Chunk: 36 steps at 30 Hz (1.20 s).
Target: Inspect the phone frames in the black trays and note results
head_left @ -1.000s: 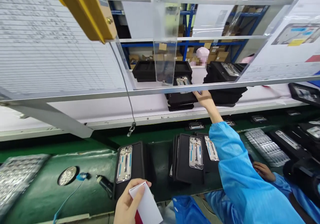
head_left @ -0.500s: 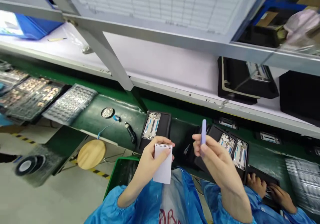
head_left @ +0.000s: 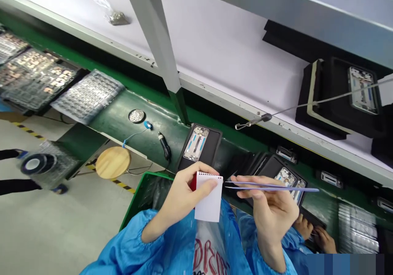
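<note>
My left hand [head_left: 190, 193] grips a small white notepad [head_left: 208, 203] with a row of binding holes along its top edge; a bit of red shows behind it. Between the thumb and fingers of my right hand [head_left: 270, 209] lie purple tweezers [head_left: 276, 187], held almost level. Their thin tips point left, close to the pad's right edge. Just beyond my left hand, a silver phone frame [head_left: 196, 144] lies in a black tray [head_left: 210, 150] on the green bench. Past my right hand are more black trays [head_left: 260, 162] with phone frames [head_left: 285, 177].
A dish of small metal parts [head_left: 136, 116], a blue cord clip [head_left: 147, 125] and a black electric screwdriver [head_left: 165, 146] lie on the bench. A metal hook [head_left: 253, 121] hangs on a cord. At right are a co-worker's hands [head_left: 315, 234]. A green bin [head_left: 135, 201] stands below.
The tweezers have turned from upright to nearly level, with their tips now beside the notepad. My right hand has come down a little, and the head view has shifted.
</note>
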Each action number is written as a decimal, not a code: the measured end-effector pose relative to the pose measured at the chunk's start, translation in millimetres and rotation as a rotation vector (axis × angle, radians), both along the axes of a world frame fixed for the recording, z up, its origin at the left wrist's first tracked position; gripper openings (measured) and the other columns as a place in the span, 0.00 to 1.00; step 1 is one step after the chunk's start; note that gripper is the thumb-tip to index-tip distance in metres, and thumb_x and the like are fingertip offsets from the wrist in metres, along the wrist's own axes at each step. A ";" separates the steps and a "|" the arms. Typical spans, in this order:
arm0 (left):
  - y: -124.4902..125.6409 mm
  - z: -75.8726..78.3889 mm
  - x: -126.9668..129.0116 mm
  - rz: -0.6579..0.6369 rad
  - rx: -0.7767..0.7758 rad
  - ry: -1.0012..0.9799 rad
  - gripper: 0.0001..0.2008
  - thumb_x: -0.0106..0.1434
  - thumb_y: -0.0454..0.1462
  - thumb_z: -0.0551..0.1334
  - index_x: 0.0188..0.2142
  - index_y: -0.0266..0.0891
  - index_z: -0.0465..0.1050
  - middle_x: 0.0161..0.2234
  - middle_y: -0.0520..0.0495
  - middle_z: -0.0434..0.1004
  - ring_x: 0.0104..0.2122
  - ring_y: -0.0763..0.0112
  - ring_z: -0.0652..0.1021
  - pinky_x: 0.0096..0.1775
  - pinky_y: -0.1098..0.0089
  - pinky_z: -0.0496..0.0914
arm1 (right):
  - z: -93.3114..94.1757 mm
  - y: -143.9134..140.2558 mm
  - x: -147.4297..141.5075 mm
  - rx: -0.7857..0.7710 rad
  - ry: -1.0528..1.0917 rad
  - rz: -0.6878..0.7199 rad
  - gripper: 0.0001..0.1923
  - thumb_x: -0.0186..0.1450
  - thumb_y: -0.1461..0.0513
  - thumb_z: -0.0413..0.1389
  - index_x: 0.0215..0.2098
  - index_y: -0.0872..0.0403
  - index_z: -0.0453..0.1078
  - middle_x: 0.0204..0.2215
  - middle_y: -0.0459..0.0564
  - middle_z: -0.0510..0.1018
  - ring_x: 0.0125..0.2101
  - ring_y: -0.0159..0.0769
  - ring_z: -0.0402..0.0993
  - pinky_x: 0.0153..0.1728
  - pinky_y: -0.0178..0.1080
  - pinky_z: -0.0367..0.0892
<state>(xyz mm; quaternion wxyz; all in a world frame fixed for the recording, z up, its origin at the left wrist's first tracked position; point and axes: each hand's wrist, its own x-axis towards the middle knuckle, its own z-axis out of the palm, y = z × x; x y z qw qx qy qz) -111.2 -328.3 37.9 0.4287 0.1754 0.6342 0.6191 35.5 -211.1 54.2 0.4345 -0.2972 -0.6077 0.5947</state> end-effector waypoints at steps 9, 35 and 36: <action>0.3 9.9 -3.7 0.028 0.048 0.100 0.04 0.62 0.38 0.75 0.32 0.41 0.89 0.26 0.51 0.88 0.23 0.71 0.82 0.24 0.79 0.72 | -11.6 -11.1 -12.0 0.218 0.075 0.002 0.04 0.78 0.63 0.67 0.51 0.52 0.79 0.40 0.51 0.94 0.36 0.46 0.95 0.27 0.36 0.89; -11.9 -3.2 -2.5 0.021 0.017 0.091 0.05 0.65 0.40 0.74 0.33 0.43 0.88 0.29 0.50 0.89 0.27 0.66 0.85 0.29 0.73 0.76 | -26.4 -25.7 -7.8 0.196 -0.098 -0.025 0.03 0.79 0.61 0.66 0.47 0.51 0.77 0.35 0.52 0.93 0.32 0.49 0.94 0.21 0.37 0.87; -14.6 -9.0 -4.0 0.021 0.001 0.091 0.05 0.65 0.40 0.74 0.34 0.43 0.88 0.29 0.50 0.89 0.27 0.65 0.85 0.29 0.73 0.76 | -30.7 -25.0 -9.9 0.154 -0.126 -0.030 0.05 0.78 0.60 0.67 0.46 0.51 0.77 0.35 0.52 0.93 0.31 0.49 0.94 0.21 0.37 0.86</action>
